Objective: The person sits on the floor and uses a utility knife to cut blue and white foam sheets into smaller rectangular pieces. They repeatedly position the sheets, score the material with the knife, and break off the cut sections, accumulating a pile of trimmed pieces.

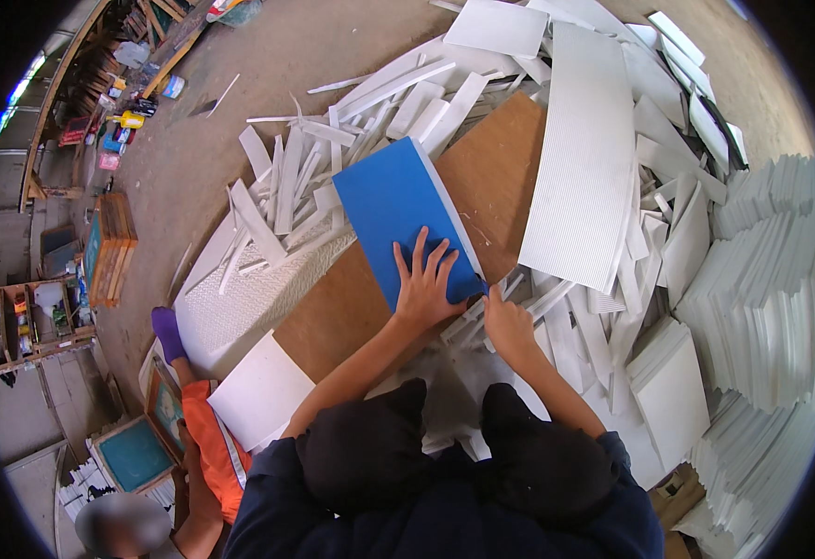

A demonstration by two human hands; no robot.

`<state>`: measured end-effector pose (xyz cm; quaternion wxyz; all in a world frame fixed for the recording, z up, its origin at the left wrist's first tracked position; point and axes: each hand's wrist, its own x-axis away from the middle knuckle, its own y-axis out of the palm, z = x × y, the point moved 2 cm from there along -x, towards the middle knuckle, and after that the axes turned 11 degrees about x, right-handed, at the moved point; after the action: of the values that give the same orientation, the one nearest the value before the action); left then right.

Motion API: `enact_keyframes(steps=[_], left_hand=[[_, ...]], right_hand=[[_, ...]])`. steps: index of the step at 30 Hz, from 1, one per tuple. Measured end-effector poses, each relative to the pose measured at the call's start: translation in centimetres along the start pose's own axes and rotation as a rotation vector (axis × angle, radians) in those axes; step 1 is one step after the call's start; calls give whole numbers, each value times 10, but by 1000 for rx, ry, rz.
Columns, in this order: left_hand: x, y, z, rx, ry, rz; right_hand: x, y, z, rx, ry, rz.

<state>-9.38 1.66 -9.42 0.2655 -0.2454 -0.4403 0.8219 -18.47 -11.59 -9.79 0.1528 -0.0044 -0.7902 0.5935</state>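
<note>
A blue rectangular board (pixel 384 191) lies at a slant on a brown wooden board (pixel 493 172). Along its right side runs a narrow white margin (pixel 445 200). My left hand (pixel 424 291) rests flat on the lower part of the blue board, fingers spread. Beside the board's lower right corner, my right hand (pixel 508 326) is closed around a small knife (pixel 484 285); only its dark tip shows, touching or very near the white edge. The rest of the tool is hidden in my fist.
White offcut strips (pixel 286 177) are heaped beyond the board. A ribbed white panel (pixel 583 158) lies to the right, near tall stacks of white sheets (pixel 766 298). On the left are a white foam sheet (pixel 263 387) and another person in orange trousers (pixel 219 452).
</note>
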Motion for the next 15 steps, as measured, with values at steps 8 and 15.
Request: enact_keyframes(steps=[8, 15], left_hand=[[-1, 1, 0, -17, -9, -37], [0, 0, 1, -40, -25, -59]], right_hand=[[-11, 3, -1, 33, -41, -108], [9, 5, 0, 42, 32, -193]])
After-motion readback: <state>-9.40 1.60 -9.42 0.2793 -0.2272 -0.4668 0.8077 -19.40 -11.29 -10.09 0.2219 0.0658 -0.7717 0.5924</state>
